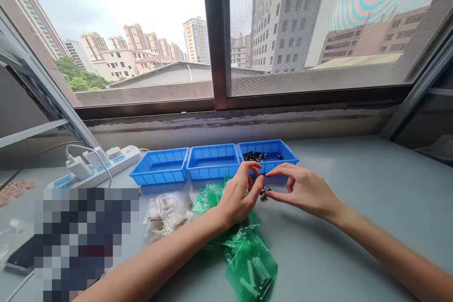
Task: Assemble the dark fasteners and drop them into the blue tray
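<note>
My left hand (240,193) is over the green plastic bags (253,264), its thumb and fingers curled toward each other around something too small to make out. Facing it, my right hand (306,191) has thumb and index finger apart beside small dark shiny pieces (264,192) on the table; nothing shows between those fingertips. Just behind the hands stands the right blue tray (286,156), with many small black pieces (254,156) in it. Clear plastic bags (168,214) with brownish contents lie left of the green ones.
The middle blue tray (214,171) and left blue tray (159,178) stand in a row with the right one. A white power strip (120,163) with plugs and cables is at the left, a phone (23,255) nearer. Behind the grey table (371,198) is a window.
</note>
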`<move>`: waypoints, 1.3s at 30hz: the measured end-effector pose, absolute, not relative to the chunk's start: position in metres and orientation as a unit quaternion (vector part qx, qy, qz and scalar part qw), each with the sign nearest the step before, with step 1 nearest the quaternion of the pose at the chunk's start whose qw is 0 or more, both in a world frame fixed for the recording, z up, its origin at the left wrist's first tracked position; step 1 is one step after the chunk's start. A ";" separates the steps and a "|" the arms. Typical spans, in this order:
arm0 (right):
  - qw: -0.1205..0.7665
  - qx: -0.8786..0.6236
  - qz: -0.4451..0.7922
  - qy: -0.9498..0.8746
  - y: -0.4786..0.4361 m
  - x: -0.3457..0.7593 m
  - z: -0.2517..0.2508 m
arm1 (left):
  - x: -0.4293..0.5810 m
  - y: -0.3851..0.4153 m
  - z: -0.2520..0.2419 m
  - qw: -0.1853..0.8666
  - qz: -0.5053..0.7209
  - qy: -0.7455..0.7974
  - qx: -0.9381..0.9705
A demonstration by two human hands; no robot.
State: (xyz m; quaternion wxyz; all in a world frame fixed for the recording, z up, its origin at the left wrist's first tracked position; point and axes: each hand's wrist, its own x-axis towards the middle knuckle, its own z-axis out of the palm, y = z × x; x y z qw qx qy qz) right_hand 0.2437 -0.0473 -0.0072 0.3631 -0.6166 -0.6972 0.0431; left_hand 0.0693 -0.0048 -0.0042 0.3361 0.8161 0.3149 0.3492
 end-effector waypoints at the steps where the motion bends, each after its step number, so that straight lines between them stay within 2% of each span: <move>1: 0.327 -0.630 0.037 -0.703 -0.048 0.243 -0.008 | 0.069 -0.005 -0.004 0.336 0.349 0.316 0.816; 3: 0.272 -0.645 0.043 -0.713 -0.049 0.242 -0.008 | 0.070 -0.005 -0.004 0.335 0.351 0.315 0.816; 6: 0.244 -0.650 0.063 -0.716 -0.050 0.241 -0.008 | 0.069 -0.005 -0.004 0.334 0.354 0.313 0.815; 17: 0.269 -0.657 0.121 -0.694 -0.049 0.239 -0.007 | 0.069 -0.004 -0.006 0.351 0.387 0.307 0.795; 31: 0.281 -0.650 0.204 -0.676 -0.048 0.243 -0.006 | 0.069 -0.007 -0.002 0.322 0.389 0.304 0.808; 35: 0.318 -0.644 0.226 -0.658 -0.048 0.240 -0.006 | 0.068 -0.006 -0.003 0.310 0.368 0.295 0.826; 39: 0.404 -0.619 0.330 -0.587 -0.046 0.236 -0.001 | 0.068 -0.005 -0.004 0.305 0.352 0.296 0.834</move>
